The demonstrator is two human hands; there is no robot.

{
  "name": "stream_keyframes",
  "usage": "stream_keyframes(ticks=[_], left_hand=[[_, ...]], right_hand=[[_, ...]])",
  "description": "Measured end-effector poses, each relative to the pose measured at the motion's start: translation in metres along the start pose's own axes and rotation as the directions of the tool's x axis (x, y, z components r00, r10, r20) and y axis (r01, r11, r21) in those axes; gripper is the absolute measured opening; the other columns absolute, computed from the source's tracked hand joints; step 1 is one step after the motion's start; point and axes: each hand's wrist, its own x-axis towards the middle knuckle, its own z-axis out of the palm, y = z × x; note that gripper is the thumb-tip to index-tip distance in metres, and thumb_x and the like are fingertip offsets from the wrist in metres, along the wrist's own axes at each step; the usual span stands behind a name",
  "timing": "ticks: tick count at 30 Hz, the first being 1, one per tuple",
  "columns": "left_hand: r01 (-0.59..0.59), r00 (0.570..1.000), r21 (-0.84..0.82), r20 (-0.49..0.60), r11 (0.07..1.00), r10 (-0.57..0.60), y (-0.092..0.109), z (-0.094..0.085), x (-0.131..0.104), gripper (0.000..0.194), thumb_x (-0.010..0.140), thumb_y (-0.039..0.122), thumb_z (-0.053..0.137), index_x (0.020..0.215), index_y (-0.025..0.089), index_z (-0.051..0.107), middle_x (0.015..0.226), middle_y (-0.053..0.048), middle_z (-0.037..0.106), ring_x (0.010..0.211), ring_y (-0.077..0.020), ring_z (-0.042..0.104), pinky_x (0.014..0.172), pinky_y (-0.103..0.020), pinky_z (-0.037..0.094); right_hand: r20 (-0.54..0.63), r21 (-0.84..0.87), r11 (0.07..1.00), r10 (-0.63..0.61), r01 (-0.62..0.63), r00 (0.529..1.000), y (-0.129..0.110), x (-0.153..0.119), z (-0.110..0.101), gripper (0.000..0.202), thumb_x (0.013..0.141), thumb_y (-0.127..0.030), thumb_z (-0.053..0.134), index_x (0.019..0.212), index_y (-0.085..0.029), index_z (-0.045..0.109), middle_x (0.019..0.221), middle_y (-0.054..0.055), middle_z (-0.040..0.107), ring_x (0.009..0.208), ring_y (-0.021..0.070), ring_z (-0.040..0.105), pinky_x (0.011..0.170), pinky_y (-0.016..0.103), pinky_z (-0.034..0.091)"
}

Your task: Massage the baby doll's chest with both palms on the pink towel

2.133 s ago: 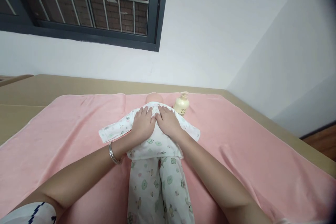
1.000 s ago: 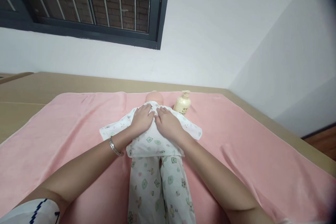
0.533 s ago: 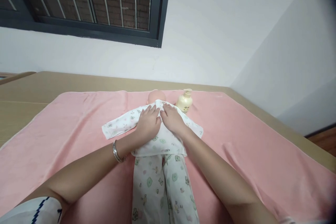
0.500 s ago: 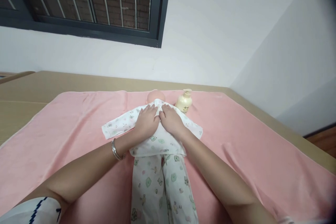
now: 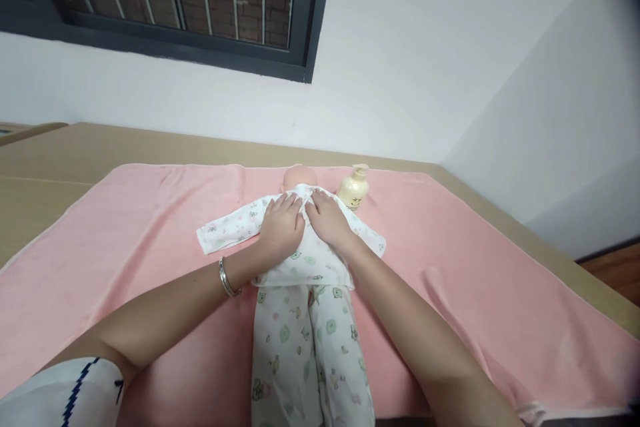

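Note:
A baby doll lies on a pink blanket [image 5: 165,247], its bald head [image 5: 299,177] at the far end, face not visible. It is dressed in a white printed top [image 5: 315,260] with long sleeves spread sideways and matching trousers [image 5: 285,347] stretching towards me. My left hand [image 5: 281,227], with a silver bangle [image 5: 227,278] at the wrist, rests flat on the upper left of the top. Flat on the upper right of it lies my right hand [image 5: 330,219]. Both hands have their fingers extended, the thumbs close together near the middle.
A cream pump bottle [image 5: 353,188] stands right of the doll's head. The blanket covers a tan surface [image 5: 55,157] that meets a white wall [image 5: 380,80]. Above is a dark-framed barred window [image 5: 200,0]. A brown wooden thing [image 5: 613,273] shows at the right edge.
The whole view has shifted slightly, with the scene sitting a little higher. Both hands stay flat on the doll's top, with the right fingers slightly farther up it.

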Motion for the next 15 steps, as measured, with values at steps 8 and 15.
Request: stream_keyframes(ticks=[8, 15], left_hand=[[-0.04, 0.994, 0.003, 0.103, 0.999, 0.039, 0.0, -0.012, 0.012, 0.05, 0.096, 0.023, 0.031, 0.142, 0.017, 0.051, 0.155, -0.009, 0.047, 0.145, -0.0273, 0.038, 0.122, -0.052, 0.025], [0.02, 0.992, -0.097, 0.127, 0.995, -0.007, 0.002, 0.005, 0.027, 0.048, 0.102, 0.026, 0.029, 0.148, 0.016, 0.04, 0.161, -0.007, 0.035, 0.149, -0.0273, 0.022, 0.124, -0.056, 0.008]], right_hand=[[-0.071, 0.004, 0.998, -0.061, 0.062, 0.996, 0.009, 0.005, 0.006, 0.043, 0.101, -0.035, 0.028, 0.123, -0.016, 0.061, 0.128, 0.016, 0.065, 0.121, 0.0341, 0.058, 0.108, 0.048, 0.04], [0.013, -0.121, 0.992, -0.042, 0.043, 0.999, 0.014, 0.015, 0.003, 0.047, 0.109, -0.029, 0.017, 0.136, -0.012, 0.051, 0.139, 0.017, 0.059, 0.129, 0.0225, 0.055, 0.1, 0.035, 0.04]])
